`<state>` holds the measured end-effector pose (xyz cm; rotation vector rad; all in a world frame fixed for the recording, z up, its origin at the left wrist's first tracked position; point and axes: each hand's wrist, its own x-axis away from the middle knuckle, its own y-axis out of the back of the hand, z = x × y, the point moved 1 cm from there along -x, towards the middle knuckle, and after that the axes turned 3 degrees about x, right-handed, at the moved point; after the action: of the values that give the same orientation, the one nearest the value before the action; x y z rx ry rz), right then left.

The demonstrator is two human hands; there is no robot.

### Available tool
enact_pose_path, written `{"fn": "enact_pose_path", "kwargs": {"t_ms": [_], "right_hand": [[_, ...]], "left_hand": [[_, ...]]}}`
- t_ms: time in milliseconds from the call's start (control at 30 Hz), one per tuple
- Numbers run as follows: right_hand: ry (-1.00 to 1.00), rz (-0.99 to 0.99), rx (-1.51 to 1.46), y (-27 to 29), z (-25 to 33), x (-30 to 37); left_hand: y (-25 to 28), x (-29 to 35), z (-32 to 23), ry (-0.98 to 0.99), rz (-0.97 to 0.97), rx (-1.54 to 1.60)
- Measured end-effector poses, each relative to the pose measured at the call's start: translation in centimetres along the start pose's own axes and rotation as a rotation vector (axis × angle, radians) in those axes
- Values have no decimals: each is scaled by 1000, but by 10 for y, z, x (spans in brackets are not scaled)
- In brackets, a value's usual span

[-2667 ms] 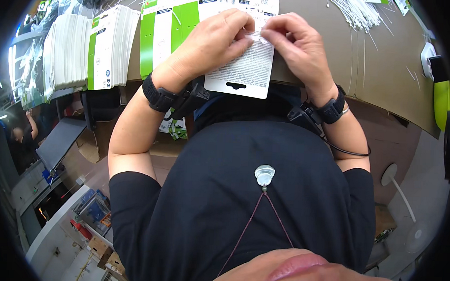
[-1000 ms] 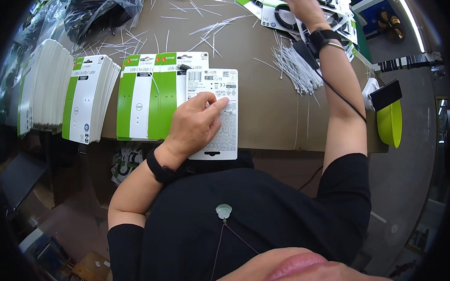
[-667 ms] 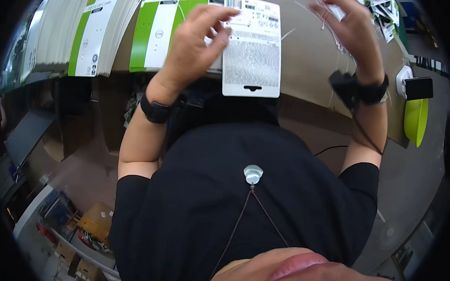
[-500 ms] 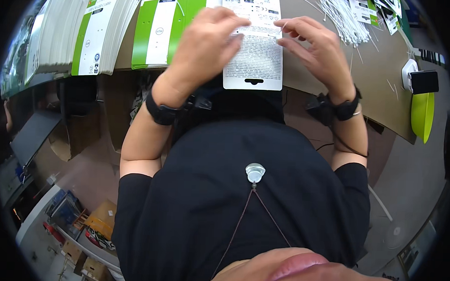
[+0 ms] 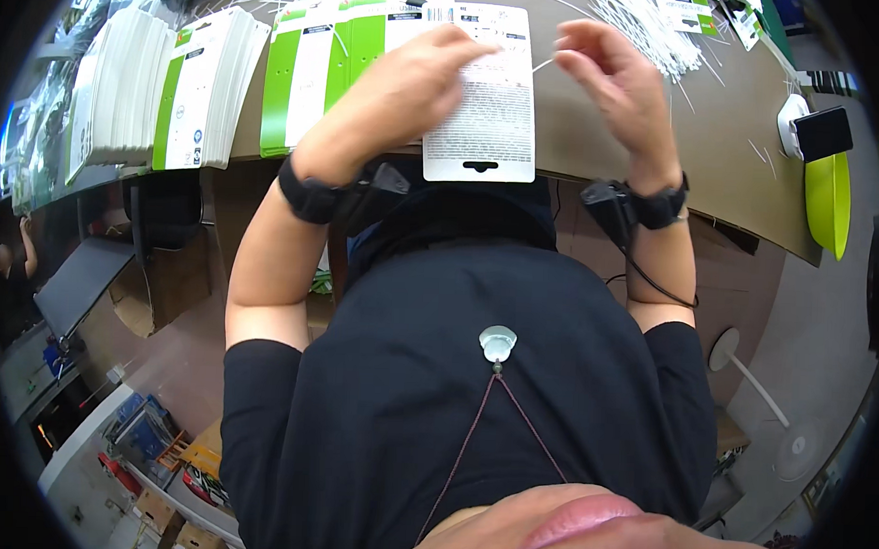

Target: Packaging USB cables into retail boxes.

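Note:
A white printed packaging card (image 5: pixel 481 131) lies at the table's front edge, its hanger slot toward me. My left hand (image 5: pixel 417 85) reaches over the card's left side, index finger stretched across its upper part and thumb apart; the fingertips are slightly blurred. To the right of the card, my right hand (image 5: pixel 620 87) is raised with its fingers curled. A thin white tie (image 5: pixel 543 64) sticks out from its thumb and fingertips toward the card. Left of the card lie green-and-white cards (image 5: pixel 311 81), overlapping in a stack, partly hidden by my left forearm.
More stacks of cards (image 5: pixel 126 89) stand at the left, beside clear plastic bags (image 5: pixel 43 135). A pile of thin white ties (image 5: pixel 651 35) lies at the back right, with loose ones around. A small black-screened device (image 5: pixel 822 133) and a yellow-green tray (image 5: pixel 827 206) sit at the right edge.
My right hand has drawn away from the card, with the thin white tie at its fingertips. The card now appears slightly lower and to the left.

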<state>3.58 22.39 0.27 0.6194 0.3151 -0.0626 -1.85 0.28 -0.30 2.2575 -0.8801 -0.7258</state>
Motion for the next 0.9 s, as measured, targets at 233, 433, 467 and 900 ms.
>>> {"fn": "enact_pose_path", "kwargs": {"t_ms": [233,433,467,900], "right_hand": [[425,240,386,-23,44,38],[388,60,324,-13,31,39],[293,-43,148,-1,29,35],[42,-207,322,-8,7,25]], "left_hand": [[33,14,18,-115,-115,-353],[44,24,14,51,-429,-124],[50,25,14,75,-567,-8],[12,19,-2,280,-143,-110]]}}
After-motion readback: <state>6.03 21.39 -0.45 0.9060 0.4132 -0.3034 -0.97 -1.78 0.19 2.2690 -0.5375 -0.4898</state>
